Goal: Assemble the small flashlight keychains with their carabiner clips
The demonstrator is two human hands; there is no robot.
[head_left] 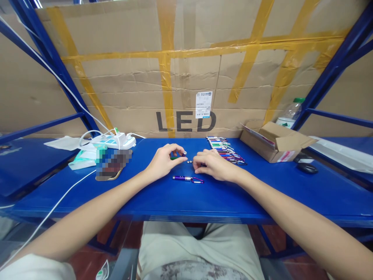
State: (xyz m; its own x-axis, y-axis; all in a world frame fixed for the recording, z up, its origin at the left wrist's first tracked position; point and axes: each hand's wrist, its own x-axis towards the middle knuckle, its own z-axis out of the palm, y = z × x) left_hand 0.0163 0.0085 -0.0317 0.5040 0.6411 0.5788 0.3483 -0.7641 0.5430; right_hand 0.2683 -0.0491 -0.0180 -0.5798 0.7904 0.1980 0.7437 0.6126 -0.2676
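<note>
My left hand (166,160) is closed, thumb and fingers curled around a small tube with a silver end (184,153); purple and green show on it, and the fingers hide most of it. Several small silver button cells (189,161) lie on the blue table between my hands. My right hand (212,164) is beside them, its fingers pinched together, and whatever they may hold is hidden. Closer to me lies a purple keychain flashlight (186,179) with a carabiner clip. Beyond my right hand, a row of similar flashlights (221,146) in several colours lies side by side.
An open cardboard box (274,142) stands at the right, with a black mouse (307,168) and a bottle (291,112) nearby. At the left are a phone (112,167), a white power strip (116,140) and cables. A large cardboard sheet (131,93) backs the blue table (157,200).
</note>
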